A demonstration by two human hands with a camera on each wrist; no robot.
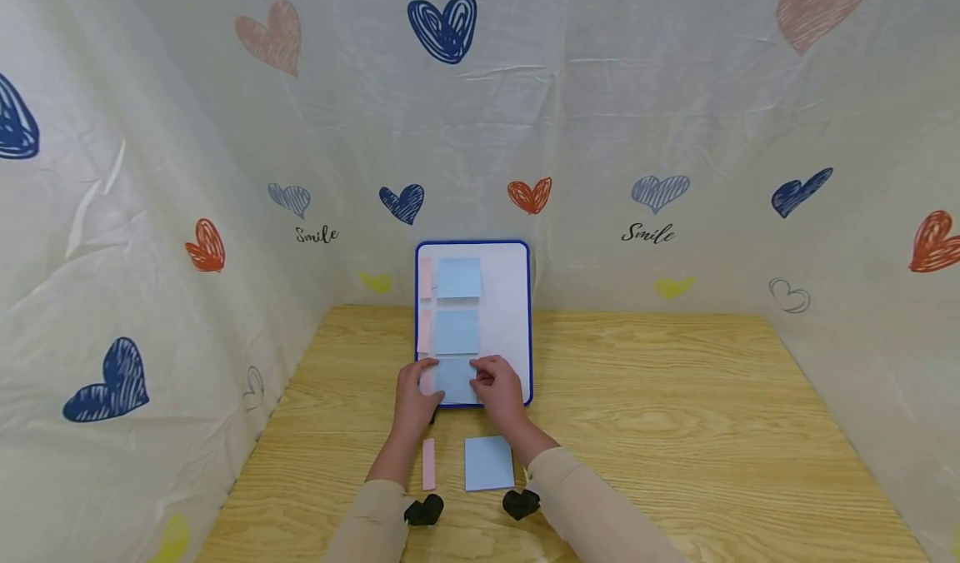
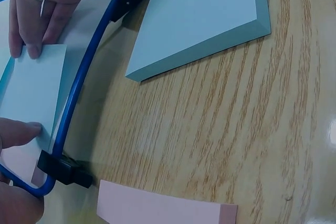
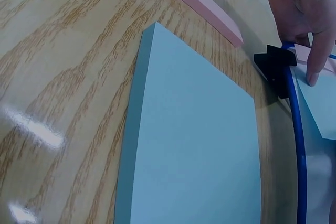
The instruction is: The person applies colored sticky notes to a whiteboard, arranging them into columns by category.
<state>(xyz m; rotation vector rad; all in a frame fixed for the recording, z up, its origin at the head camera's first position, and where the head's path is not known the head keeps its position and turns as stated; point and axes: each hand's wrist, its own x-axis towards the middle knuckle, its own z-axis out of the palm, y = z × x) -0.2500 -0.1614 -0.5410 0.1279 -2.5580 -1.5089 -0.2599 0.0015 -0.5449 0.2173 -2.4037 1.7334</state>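
Note:
A small whiteboard (image 1: pixel 504 330) with a blue frame stands upright at the back of the table. Three blue sticky notes run down it, each beside a pink strip at the left. My left hand (image 1: pixel 415 395) is at the board's lower left, its straight thumb (image 3: pixel 314 72) pressing on the lowest blue sticky note (image 1: pixel 455 381). At that note's right edge, my right hand (image 1: pixel 501 384) holds it with curled fingers (image 2: pixel 32 45). The note's lower edge stands off the board in the wrist views. The lowest pink strip (image 1: pixel 427 381) is partly covered by my left hand.
On the table before the board lie a pink strip pad (image 1: pixel 429 464) and a thick blue sticky note pad (image 1: pixel 489 463). Black feet (image 2: pixel 65 170) support the board's lower edge. A heart-printed curtain (image 1: pixel 592 113) hangs behind and at both sides of the table (image 1: pixel 675 413).

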